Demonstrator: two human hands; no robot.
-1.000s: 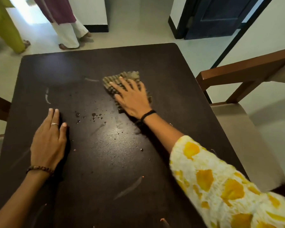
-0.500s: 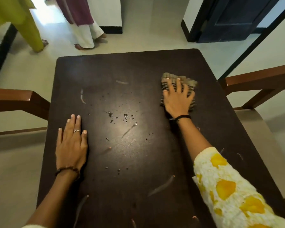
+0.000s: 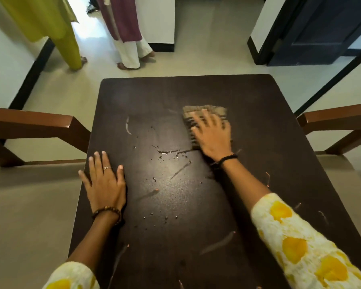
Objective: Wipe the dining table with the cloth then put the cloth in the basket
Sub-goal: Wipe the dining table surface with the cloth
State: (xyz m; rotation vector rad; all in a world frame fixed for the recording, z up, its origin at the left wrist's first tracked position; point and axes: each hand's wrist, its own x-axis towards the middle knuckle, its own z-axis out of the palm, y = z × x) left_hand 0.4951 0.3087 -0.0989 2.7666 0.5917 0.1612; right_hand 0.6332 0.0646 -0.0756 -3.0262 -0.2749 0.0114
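The dark brown dining table fills the middle of the head view. A striped grey-brown cloth lies flat on its far right half. My right hand presses down on the cloth with fingers spread, and is blurred. My left hand rests flat on the table near its left edge, holding nothing. Water drops and a wet streak sit between the two hands. No basket is in view.
Wooden chairs stand at the left and right sides of the table. Two people stand on the pale floor beyond the far edge, one in green, one in maroon and white. A dark blue door is at far right.
My right hand slid the cloth to the right, then back left toward the water drops, leaving a wet streak. My left hand stayed flat on the table. The camera view shifted.
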